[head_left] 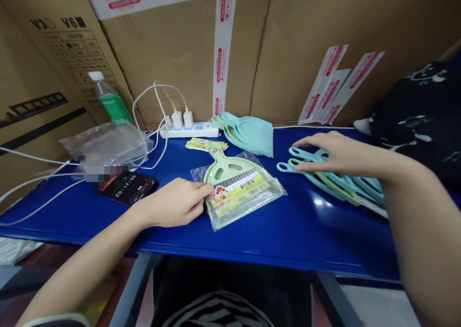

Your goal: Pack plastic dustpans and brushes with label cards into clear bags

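Dustpan in pale green (226, 167) lies at the centre of the dial on a blue bench (298, 236), inside a clear bag (230, 218) along with a dark-bristled brush (236, 179) and a yellow printed card (242, 192); its handle points to about eleven o'clock. Between eight and nine, the left hand (180, 202) has its fingers curled, pinching the bagged dustpan by its near left edge. At three o'clock, the right hand (338, 155) reaches over a stack of blue and green dustpans (333, 183), thumb and fingers parted around the handles; whether it grips them I cannot tell. A second stack (248, 130) sits at twelve. Near eleven lie loose yellow cards (205, 144), with a white power strip (201, 131) just beyond. A phone (131, 187) reading 00:21:02 rests at nine, a green-labelled bottle (113, 101) leans at ten behind crumpled clear plastic (108, 147), and dark patterned fabric (414, 125) bulges at two.
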{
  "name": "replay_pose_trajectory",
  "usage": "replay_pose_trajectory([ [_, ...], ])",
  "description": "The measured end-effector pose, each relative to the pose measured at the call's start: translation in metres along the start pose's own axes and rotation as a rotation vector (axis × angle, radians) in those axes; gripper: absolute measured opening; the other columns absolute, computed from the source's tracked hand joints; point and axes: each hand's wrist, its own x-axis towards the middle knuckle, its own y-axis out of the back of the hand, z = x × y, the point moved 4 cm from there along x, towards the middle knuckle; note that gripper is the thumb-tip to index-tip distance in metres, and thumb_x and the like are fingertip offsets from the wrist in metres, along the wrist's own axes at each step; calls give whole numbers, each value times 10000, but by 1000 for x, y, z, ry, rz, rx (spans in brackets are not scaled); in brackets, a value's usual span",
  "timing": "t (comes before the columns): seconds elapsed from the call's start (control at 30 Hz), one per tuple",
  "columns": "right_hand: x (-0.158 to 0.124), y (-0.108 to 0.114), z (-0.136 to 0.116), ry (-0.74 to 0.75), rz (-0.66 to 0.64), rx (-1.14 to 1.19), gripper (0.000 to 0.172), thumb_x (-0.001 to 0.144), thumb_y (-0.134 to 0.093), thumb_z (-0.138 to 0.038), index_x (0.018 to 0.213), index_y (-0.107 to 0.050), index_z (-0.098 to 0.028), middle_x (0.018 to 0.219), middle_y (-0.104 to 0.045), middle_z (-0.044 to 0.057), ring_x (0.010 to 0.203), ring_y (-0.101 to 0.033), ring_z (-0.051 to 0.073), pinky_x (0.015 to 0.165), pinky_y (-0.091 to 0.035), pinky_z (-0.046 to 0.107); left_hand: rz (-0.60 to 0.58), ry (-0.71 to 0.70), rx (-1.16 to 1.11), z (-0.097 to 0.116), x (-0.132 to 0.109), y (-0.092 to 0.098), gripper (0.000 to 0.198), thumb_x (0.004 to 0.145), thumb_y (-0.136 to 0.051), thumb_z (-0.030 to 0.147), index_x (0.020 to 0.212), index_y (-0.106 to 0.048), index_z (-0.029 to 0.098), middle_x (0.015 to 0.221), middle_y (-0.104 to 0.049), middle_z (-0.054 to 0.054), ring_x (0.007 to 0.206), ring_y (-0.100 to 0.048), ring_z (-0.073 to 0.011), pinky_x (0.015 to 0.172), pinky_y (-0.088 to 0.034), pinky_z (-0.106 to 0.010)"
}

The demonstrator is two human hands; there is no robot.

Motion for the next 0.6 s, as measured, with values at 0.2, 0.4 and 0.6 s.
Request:
replay_pose_trajectory([
  [0.2,3,-2,7,87,9,-18,439,688,-640,-434,1024,-678,-155,1055,-702,198,930,-647,347,749,-510,446,26,-137,-61,3,-1,0,131,845,-471,115,910,-552,195,838,-607,-1,698,-565,-131,606,-399,-231],
  [0.4,4,-5,1,36,-17,-41,373,702,-636,-320,1019,-682,-128,1036,-709,209,930,-659,344,754,-513,427,200,-236,71,1,0,-3,206,957,-424,274,903,-612,210,929,-574,-46,823,-545,-160,639,-408,-245],
  [0.6,5,-9,-6,72,-57,-26,267,708,-586,-335,882,-690,-161,905,-730,167,811,-665,305,710,-509,415,200,-322,85,13,1,-7,285,1000,-320,276,953,-594,211,861,-595,-17,715,-546,-116,592,-391,-230],
])
